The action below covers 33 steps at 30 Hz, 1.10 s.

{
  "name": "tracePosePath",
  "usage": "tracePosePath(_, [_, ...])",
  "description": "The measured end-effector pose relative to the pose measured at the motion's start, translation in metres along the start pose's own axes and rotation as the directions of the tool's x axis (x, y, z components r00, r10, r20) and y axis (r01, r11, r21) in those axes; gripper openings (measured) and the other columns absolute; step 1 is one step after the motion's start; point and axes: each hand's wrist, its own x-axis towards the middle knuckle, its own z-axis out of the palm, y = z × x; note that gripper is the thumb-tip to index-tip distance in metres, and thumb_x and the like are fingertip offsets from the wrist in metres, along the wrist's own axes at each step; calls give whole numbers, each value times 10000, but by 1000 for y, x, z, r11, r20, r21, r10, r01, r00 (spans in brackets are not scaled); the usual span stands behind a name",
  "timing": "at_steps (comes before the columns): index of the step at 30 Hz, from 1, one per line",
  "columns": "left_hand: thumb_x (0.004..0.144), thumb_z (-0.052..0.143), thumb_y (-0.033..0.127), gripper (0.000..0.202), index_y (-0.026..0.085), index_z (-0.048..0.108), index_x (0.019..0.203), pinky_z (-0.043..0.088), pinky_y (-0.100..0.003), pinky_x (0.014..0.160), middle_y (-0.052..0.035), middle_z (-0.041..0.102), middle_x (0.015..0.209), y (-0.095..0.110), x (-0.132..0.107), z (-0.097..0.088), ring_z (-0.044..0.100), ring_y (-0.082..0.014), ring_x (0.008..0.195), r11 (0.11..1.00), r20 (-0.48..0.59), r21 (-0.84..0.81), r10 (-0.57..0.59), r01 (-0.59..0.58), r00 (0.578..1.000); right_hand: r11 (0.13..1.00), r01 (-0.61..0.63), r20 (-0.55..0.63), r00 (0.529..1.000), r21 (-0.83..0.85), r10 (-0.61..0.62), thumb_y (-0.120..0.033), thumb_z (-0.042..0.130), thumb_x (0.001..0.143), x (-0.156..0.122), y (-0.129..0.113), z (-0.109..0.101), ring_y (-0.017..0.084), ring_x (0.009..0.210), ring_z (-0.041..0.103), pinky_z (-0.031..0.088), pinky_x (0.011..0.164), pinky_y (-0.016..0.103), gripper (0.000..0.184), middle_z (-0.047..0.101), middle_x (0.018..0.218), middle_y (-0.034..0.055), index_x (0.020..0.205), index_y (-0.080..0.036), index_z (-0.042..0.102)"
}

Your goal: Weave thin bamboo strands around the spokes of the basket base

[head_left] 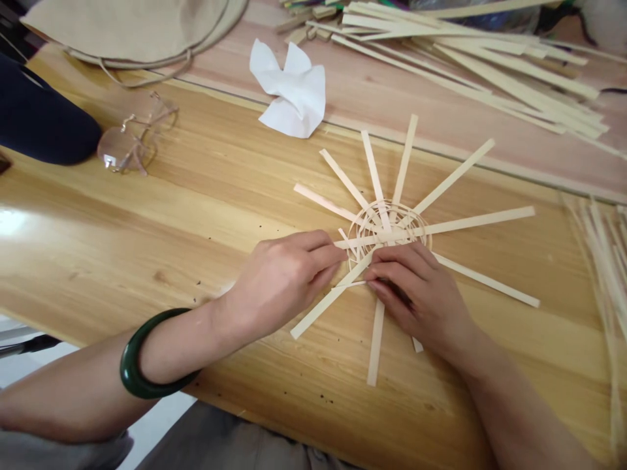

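Observation:
A woven basket base of flat pale bamboo strips lies on the wooden table, its strips fanning out like spokes. Thin strands circle around its centre. At its left side my left hand is closed, thumb and fingers pinching the end of a flat spoke. My right hand covers the lower part of the base. Between its thumb and fingers it pinches a thin weaving strand, whose short end crosses over a lower-left spoke. Some lower spokes are partly hidden beneath the right hand. A green bangle circles my left wrist.
Loose bamboo strips are piled at the back right. Thin strands hang along the right side. A crumpled white tissue, glasses, a dark blue case and a beige fabric hat lie farther back.

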Motion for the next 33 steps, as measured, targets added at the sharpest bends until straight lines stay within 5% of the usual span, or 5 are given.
tracePosePath(8, [975,565,248,175,207,705,1072,519,-209,692,-7,693,1039,-9,12,-1,677,-126,843,983,67,32,181,-183,981,999,37,19,999,15,-37,-189,613,914,0,2,-1,190,888,569,496,781,359,58,653,993,60,963,-216,596])
tracePosePath(13, [984,515,185,197,220,704,1027,516,-224,757,-20,703,1067,-12,41,-21,668,-156,959,905,359,96,357,-414,862,999,53,20,998,7,-53,-198,599,924,1,2,0,193,888,570,500,782,363,28,653,992,57,928,-225,594])
tracePosePath(17, [991,503,212,216,212,717,961,511,-275,833,-46,702,1025,-20,58,-19,641,-187,1013,845,400,68,464,-531,790,999,38,19,999,-38,-37,-205,558,942,3,-1,-2,199,868,585,502,758,359,73,652,951,53,874,-231,547])
tracePosePath(25, [892,668,187,63,158,723,903,461,-191,681,-39,629,942,-36,55,4,601,-99,770,898,168,-368,317,-239,933,978,-176,-12,984,114,179,-153,540,921,3,-5,-3,163,925,627,515,748,299,106,611,1086,69,848,-224,511])
tracePosePath(33, [904,650,194,102,152,733,945,448,-207,676,-41,622,931,-33,56,-2,588,-105,759,897,238,-413,272,-156,932,972,-230,-87,968,52,234,-139,583,892,6,-9,8,196,979,643,531,782,336,126,633,1094,63,839,-237,523])
